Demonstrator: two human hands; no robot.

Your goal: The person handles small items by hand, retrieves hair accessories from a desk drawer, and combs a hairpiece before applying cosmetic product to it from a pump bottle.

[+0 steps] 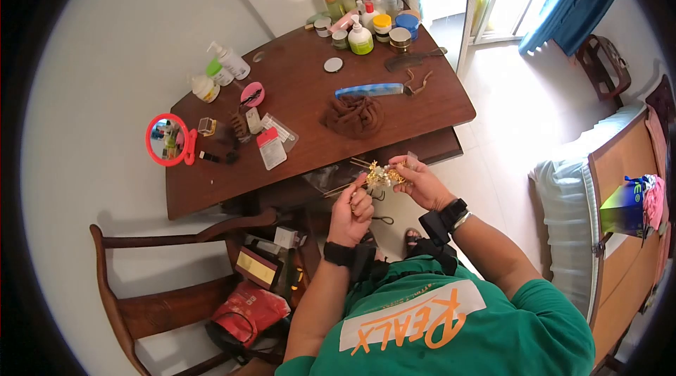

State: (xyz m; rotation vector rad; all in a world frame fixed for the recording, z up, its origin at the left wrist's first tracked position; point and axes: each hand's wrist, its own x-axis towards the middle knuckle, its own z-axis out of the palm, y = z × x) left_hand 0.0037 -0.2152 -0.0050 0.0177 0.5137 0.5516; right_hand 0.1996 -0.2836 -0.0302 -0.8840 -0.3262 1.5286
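Gold-toned hair ornament (379, 177) with pale beads, raised just in front of the near edge of the desk (296, 119): the left hand (352, 214) and right hand (421, 184), close together, pinch it from either side, a fingertip grip that probably spares its delicate clusters. On the desk, a blue comb (370, 90) lies just beyond a coiled brown bundle (354, 117), cloth or hair, perhaps for easy reach; the pump bottle (360, 41) and cosmetic jars (400, 39) stand grouped at the far side, presumably as storage.
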